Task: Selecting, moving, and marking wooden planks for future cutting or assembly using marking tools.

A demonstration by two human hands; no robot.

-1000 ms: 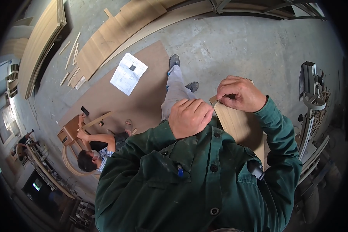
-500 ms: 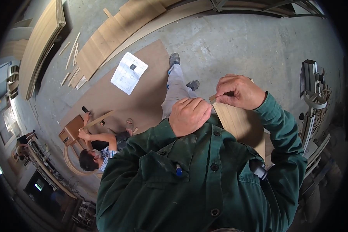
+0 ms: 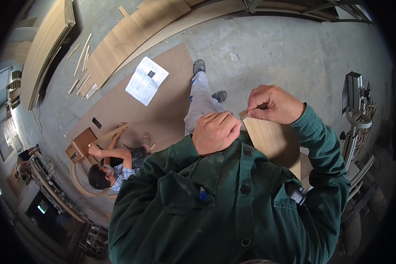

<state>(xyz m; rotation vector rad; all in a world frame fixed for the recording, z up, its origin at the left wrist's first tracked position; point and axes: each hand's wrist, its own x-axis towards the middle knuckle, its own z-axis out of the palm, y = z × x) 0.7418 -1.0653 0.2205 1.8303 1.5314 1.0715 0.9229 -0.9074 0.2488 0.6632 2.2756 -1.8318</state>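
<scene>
My left hand (image 3: 216,133) is closed in front of my chest. Its curled fingers hide whatever they may hold. Just to its right, my right hand (image 3: 275,104) pinches a small flat brown piece (image 3: 243,114) between thumb and fingers. The piece points toward the left hand's fingertips, close to the corner of a light wooden panel (image 3: 268,136). That panel lies below my right hand and runs back along my right side, partly hidden by my sleeve and jacket.
A co-worker (image 3: 114,169) crouches at left, holding a wooden strip (image 3: 109,136) beside a brown box-like piece (image 3: 82,145). A black phone (image 3: 96,122) and a printed sheet (image 3: 147,81) lie on a brown board (image 3: 171,70). Wooden panels (image 3: 123,42) lie beyond; machinery (image 3: 354,97) stands right.
The co-worker's hand has left the black phone and moved onto the wooden strip. My own hands keep nearly the same place, the right shifting very slightly.
</scene>
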